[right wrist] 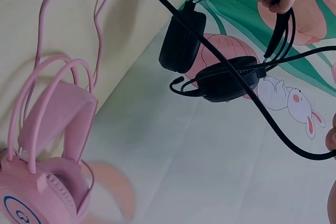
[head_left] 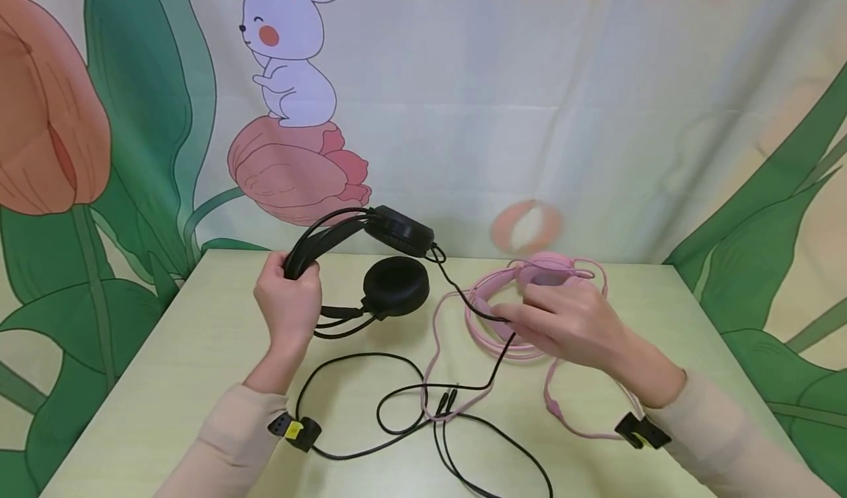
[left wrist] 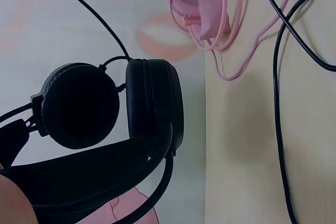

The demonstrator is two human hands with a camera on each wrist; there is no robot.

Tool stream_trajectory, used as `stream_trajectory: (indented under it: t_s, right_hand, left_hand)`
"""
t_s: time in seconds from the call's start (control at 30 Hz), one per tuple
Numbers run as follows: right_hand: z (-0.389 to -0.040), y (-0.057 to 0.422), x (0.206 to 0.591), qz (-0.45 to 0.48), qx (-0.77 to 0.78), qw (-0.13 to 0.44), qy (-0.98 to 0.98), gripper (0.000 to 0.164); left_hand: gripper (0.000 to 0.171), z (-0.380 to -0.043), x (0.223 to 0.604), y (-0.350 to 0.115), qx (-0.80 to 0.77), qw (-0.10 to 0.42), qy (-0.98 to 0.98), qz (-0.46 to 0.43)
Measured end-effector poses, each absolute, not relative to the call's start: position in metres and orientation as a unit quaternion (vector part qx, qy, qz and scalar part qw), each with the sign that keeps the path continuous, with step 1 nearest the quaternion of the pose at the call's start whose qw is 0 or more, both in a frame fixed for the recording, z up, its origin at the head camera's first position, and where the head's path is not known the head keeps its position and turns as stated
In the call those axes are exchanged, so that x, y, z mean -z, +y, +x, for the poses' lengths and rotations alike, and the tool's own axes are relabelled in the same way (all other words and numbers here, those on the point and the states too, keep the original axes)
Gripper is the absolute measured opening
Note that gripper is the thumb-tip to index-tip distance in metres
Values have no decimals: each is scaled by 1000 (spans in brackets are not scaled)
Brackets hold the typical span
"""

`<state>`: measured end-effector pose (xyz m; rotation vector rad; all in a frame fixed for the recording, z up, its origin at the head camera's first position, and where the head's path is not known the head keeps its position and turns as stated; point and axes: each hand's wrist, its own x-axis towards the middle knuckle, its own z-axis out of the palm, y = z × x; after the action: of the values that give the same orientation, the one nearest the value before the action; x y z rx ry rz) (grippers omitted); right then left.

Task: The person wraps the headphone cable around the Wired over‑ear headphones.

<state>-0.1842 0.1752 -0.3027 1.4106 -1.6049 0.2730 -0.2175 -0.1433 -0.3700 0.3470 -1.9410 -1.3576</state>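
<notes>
My left hand (head_left: 287, 303) grips the headband of a pair of black headphones (head_left: 395, 288), raised above the table with both ear cups toward the right. In the left wrist view, the two padded ear cups (left wrist: 79, 106) hang side by side beyond the headband. The black cable (head_left: 459, 292) runs from the upper cup to my right hand (head_left: 572, 321), which pinches it between thumb and fingers. From there it drops to the table in loose loops. Pink headphones (right wrist: 58, 111) lie behind my right hand, partly hidden by it in the head view.
Two black plugs (head_left: 448, 401) lie among the cable loops at the front middle of the pale table (head_left: 218, 351). A pink cable (head_left: 552, 407) crosses the black one and curves near my right wrist. Behind the table hangs a cloth (head_left: 450, 115) printed with a rabbit and tulips.
</notes>
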Motion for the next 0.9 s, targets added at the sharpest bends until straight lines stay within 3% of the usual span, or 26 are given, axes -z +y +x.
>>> stream_trajectory:
  t_s: [0.43,0.9]
  right_hand:
    - [-202,161,299,577,-28,452,-680,14]
    - [-228,147,290,570,43,491,-658,27]
  left_hand:
    - [9,-209,362,-126,493,359,-791,45]
    - [10,-200,354,-113,468,348,-812,-15]
